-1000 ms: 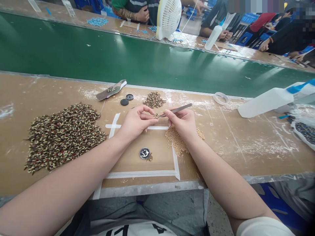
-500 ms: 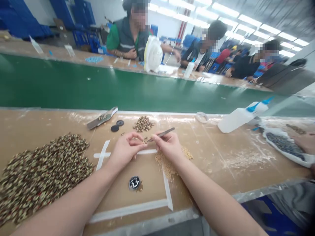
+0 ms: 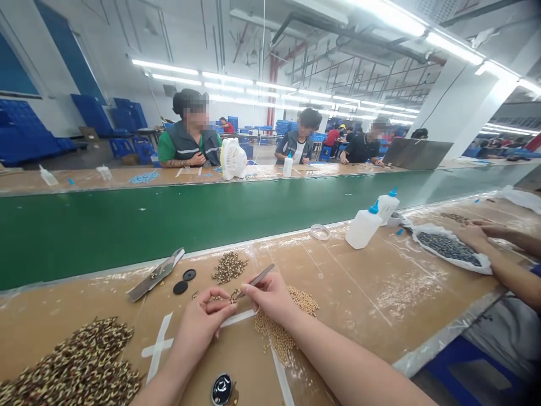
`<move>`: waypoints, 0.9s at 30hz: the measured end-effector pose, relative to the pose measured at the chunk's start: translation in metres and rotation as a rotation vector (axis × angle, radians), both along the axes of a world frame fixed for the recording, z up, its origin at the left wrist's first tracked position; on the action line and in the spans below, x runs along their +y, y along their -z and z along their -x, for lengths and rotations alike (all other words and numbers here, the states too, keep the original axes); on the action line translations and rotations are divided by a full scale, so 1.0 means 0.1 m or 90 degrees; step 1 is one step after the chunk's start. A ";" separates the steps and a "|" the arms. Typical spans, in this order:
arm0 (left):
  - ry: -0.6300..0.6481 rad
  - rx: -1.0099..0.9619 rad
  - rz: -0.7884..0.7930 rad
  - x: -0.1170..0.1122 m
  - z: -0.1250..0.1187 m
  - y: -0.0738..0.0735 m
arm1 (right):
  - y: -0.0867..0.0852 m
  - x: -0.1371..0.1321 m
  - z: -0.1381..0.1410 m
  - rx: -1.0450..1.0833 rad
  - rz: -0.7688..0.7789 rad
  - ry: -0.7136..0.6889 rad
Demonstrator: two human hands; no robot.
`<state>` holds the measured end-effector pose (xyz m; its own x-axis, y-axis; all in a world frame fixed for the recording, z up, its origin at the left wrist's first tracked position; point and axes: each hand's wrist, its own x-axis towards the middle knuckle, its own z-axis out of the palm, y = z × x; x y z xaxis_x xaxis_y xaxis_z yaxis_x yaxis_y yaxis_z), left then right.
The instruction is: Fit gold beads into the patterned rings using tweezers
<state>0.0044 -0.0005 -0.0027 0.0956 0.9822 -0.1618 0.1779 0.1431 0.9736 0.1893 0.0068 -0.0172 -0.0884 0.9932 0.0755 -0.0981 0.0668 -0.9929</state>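
My left hand [image 3: 209,313] is pinched around a small gold-and-dark metal piece [image 3: 234,295], too small to name exactly. In my right hand [image 3: 270,296] are metal tweezers [image 3: 261,275], their tips at that piece. Just beyond lies a small heap of similar pieces [image 3: 229,266]. Tan beads [image 3: 276,332] are spread beside and partly under my right wrist. Nearer to me stands a small round dish of dark glossy liquid [image 3: 222,389]. A large pile of brown-and-gold pieces [image 3: 80,361] covers the table on the left.
Two black round lids [image 3: 185,282] and a metal scoop [image 3: 156,275] lie at left. White bottles with blue tips [image 3: 362,228] stand right of a clear ring [image 3: 320,232]. A co-worker's hands [image 3: 475,237] are by a bag of dark pieces [image 3: 450,248]. Beyond runs a green belt [image 3: 169,220].
My view has tilted up and levelled, so the table sits lower in the picture. Both hands stay close together, with the tweezers still at the small piece.
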 end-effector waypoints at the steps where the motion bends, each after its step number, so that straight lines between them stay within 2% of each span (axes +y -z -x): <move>1: 0.007 -0.002 0.004 0.01 0.00 0.00 | -0.01 0.00 0.00 0.003 -0.002 0.001; 7: 0.051 -0.028 0.015 0.05 0.04 0.03 | -0.05 -0.02 -0.01 -0.002 -0.021 -0.006; 16: 0.025 -0.003 -0.001 0.00 -0.03 -0.04 | -0.01 0.03 -0.01 0.015 -0.015 -0.003; 27: 0.011 0.002 -0.034 0.05 -0.02 0.01 | -0.03 0.06 -0.03 -0.030 -0.034 0.020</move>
<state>0.0059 0.0049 -0.0038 0.1128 0.9875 -0.1097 0.1836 0.0878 0.9791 0.1922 0.0130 -0.0146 -0.0622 0.9901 0.1256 -0.0483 0.1227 -0.9913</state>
